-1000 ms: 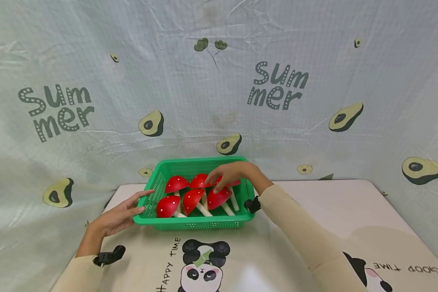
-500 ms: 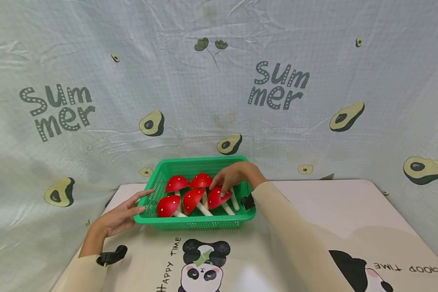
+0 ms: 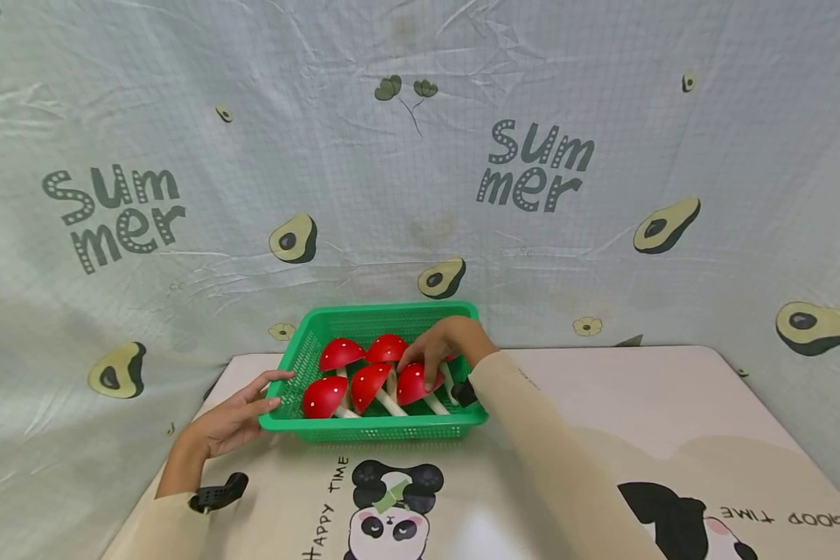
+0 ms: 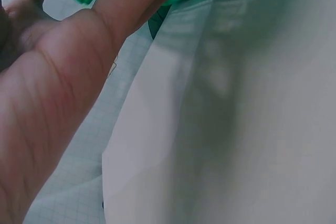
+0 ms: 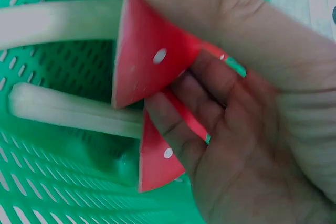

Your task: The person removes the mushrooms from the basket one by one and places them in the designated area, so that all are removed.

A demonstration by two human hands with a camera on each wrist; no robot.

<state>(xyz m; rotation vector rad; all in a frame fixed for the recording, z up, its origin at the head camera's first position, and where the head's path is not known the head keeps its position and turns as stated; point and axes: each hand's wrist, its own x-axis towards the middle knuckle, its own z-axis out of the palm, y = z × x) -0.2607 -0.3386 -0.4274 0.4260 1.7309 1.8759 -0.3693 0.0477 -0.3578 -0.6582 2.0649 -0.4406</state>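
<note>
We see the right hand point(image 3: 444, 344) pinch a spotted red mushroom point(image 3: 413, 386) in the green basket point(image 3: 378, 428), while the left hand point(image 3: 231, 418), fingers spread, touches the basket's edge.

Backdrop point(image 3: 364, 194): SUMMER point(image 3: 534, 166); tabletop point(image 3: 602, 393): HAPPY TIME point(image 3: 327, 505), GOOD TIME point(image 3: 787, 519)

From the head, we look forward and down at the green basket point(image 3: 371, 430) from its near side, far enough back to take in the cloth point(image 3: 357, 155) beyond. Our left-wrist view looks along the left hand point(image 3: 234, 416) from beside the basket's left end; both share that end. Our right-wrist view, closest, peers past the right hand point(image 3: 437, 346) into the basket, sharing the red mushroom point(image 3: 414, 384) with the head view.
</note>
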